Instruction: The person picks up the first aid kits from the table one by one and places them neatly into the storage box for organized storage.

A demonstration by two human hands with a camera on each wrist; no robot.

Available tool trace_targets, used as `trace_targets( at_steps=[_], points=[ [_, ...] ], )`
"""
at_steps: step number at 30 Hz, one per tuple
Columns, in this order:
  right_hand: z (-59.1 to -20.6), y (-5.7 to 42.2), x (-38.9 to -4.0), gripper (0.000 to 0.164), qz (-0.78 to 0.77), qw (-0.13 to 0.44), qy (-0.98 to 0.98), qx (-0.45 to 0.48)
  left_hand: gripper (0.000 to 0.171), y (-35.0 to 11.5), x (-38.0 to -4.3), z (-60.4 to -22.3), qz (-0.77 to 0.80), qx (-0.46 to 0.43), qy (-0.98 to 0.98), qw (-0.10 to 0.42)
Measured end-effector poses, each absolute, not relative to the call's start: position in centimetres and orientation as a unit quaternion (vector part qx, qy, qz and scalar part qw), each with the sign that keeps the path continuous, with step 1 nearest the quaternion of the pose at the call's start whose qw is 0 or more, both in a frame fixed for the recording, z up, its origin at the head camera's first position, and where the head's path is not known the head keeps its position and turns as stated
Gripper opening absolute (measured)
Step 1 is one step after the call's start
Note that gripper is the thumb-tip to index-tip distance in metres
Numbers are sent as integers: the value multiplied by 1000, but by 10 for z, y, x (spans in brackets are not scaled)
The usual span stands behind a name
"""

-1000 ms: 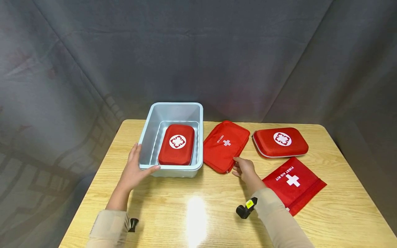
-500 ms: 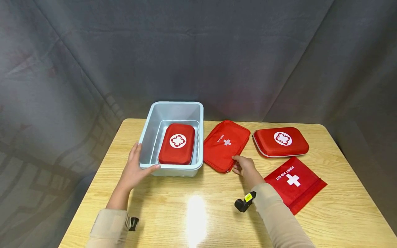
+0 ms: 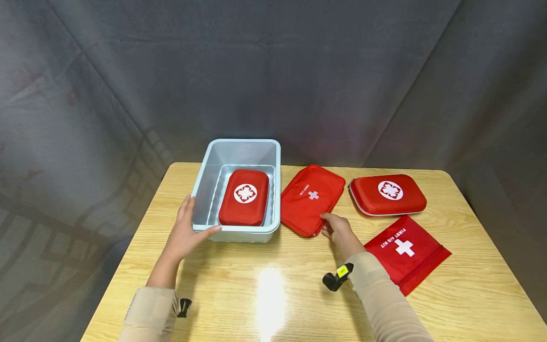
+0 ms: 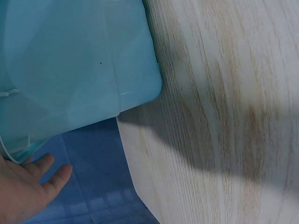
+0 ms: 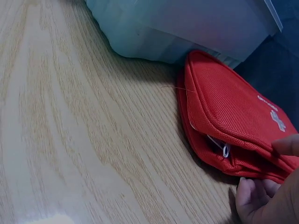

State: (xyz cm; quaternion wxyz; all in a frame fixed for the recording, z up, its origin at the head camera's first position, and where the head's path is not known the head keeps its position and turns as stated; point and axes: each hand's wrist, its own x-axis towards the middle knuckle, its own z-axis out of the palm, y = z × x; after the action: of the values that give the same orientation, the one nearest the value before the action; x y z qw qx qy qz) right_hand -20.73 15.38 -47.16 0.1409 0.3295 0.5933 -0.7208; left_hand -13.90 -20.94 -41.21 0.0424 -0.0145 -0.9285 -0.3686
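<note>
In the head view, my left hand [image 3: 181,236] rests at the near left corner of a pale blue plastic bin [image 3: 273,231], thumb on the front rim and fingers stretched along the left side. Inside the bin lies a red hard-shell first aid case [image 3: 233,203] with a round white emblem. My right hand [image 3: 337,232] is at the near right edge of a soft red first aid pouch [image 3: 305,209] lying just right of the bin. The right wrist view shows the thumb [image 5: 286,145] on top of that pouch's edge and other fingers curled below it, beside the white zipper pull [image 5: 226,150].
Another red hard case [image 3: 372,195] lies at the table's back right. In front of it is a flat red first aid kit bag [image 3: 401,268], partly behind my right forearm. A grey curtain [image 3: 273,80] hangs behind the wooden table [image 3: 226,294].
My right wrist has shifted slightly forward and left, with its fingers staying at the pouch's edge. The left hand, the bin and the red kits keep their places.
</note>
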Motion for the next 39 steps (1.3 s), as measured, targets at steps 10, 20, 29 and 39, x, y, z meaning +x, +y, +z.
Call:
trace_targets(
  at_steps=[10, 20, 29, 39],
  points=[
    [-468, 152, -205, 6, -754, 141, 561, 311, 103, -209, -139, -412, -368, -12, -929, 35],
    [-472, 154, -204, 8, -773, 145, 550, 283, 103, -209, -139, -413, -367, -14, -929, 40],
    [-478, 152, -201, 15, -773, 125, 562, 267, 102, -209, -139, -414, -370, -13, -928, 41],
    [-474, 153, -198, 19, -796, 97, 544, 246, 102, -209, -139, -413, -366, -12, -930, 39]
  ],
)
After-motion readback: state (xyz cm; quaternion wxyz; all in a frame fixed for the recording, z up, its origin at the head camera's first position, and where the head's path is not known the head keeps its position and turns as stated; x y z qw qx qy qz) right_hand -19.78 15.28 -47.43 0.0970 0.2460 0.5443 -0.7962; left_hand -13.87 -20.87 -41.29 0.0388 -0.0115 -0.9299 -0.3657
